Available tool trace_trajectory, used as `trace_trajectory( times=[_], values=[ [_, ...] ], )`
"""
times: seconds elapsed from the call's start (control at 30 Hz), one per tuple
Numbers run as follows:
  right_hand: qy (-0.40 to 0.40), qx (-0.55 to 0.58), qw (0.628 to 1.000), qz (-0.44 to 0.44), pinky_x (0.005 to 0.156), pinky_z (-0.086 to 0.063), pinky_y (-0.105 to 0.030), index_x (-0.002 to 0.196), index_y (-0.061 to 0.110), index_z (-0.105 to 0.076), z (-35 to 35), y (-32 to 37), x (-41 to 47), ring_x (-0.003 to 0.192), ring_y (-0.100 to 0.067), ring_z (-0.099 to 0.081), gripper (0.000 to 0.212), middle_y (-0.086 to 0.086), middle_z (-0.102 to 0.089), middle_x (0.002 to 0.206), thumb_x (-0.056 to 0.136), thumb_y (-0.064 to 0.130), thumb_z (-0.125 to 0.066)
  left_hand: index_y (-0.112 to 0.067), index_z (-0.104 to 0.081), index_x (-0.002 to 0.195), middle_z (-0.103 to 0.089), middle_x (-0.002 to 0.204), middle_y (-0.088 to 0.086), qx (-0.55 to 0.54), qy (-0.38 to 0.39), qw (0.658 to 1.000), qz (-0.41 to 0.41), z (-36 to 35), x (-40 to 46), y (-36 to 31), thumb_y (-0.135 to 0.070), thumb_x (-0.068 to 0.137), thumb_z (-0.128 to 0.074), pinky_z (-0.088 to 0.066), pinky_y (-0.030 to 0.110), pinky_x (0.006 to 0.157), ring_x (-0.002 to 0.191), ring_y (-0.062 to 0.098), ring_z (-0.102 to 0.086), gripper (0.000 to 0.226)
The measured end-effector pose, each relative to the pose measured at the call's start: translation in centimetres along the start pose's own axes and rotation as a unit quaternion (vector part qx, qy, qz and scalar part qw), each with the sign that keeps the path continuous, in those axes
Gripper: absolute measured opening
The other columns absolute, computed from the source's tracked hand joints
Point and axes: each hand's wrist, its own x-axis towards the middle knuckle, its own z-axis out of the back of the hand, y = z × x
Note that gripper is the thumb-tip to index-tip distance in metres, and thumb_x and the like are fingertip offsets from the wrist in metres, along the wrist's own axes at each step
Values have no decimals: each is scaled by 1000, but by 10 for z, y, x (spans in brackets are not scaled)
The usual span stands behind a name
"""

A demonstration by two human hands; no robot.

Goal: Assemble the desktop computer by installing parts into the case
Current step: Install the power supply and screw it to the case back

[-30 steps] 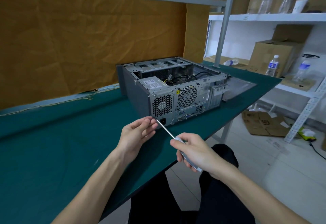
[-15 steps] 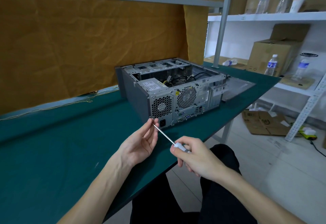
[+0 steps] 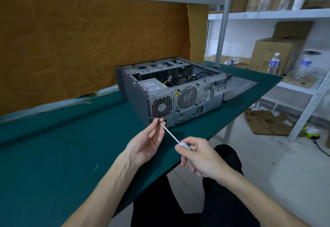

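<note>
An open grey computer case lies on its side on the green table, its rear panel with two fan grilles facing me. A power supply and black cables sit inside. My right hand grips the white handle of a screwdriver, whose thin metal shaft slants up and left toward the case's lower rear corner. My left hand is raised palm-up, its fingertips pinching the shaft's tip just in front of the rear panel. Whether a screw sits at the tip is too small to tell.
The case's side panel lies flat on the table to the right of the case. White shelving with cardboard boxes and water bottles stands at the right. An orange cloth hangs behind the table. Flattened cardboard lies on the floor.
My left hand has turned palm-up, its fingertips staying at the screwdriver's tip. My right hand has slid up the handle, closer to the shaft.
</note>
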Motion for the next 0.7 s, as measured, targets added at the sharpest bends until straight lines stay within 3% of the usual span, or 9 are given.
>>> trace_trajectory(
  times=[0.2, 0.37, 0.47, 0.53, 0.7],
  values=[
    [-24, -44, 999, -21, 37, -33, -20, 89, 14, -67, 13, 0, -1, 33, -9, -42, 23, 0, -67, 60, 102, 30, -60, -8, -77, 97, -77, 109, 8, 57, -19, 998, 5, -12, 14, 7, -15, 94, -68, -62, 23, 71, 93, 13, -76, 11],
    [-108, -189, 976, -11, 49, -36, -15, 83, 7, -64, 21, -6, 4, 49, 0, -52, 27, 1, -72, 68, 97, 30, -63, -3, -72, 103, -78, 102, 12, 66, -53, 996, 36, -31, 31, 19, -14, 97, -66, -63, 26, 65, 82, 16, -77, 14],
    [-104, -157, 982, -22, 47, -36, -20, 84, 6, -66, 25, -6, 11, 43, -2, -45, 28, 1, -73, 69, 97, 30, -62, 0, -70, 109, -77, 103, 13, 43, -45, 998, 31, -33, 38, 22, -12, 98, -65, -63, 27, 75, 88, 17, -76, 18],
    [-106, -154, 982, -32, 49, -38, -21, 84, 15, -69, 26, -4, 18, 42, -1, -48, 24, 3, -74, 69, 98, 33, -62, 2, -68, 116, -76, 105, 14, 30, -41, 998, 26, -33, 41, 22, -10, 98, -63, -62, 27, 81, 93, 17, -75, 22],
    [-113, -177, 977, -47, 42, -36, -17, 82, 20, -68, 25, -4, 30, 42, -1, -50, 24, 6, -74, 67, 97, 37, -61, 3, -67, 116, -77, 95, 12, 19, -49, 999, 12, -37, 46, 25, -6, 100, -59, -61, 25, 78, 93, 17, -72, 20]
  ],
)
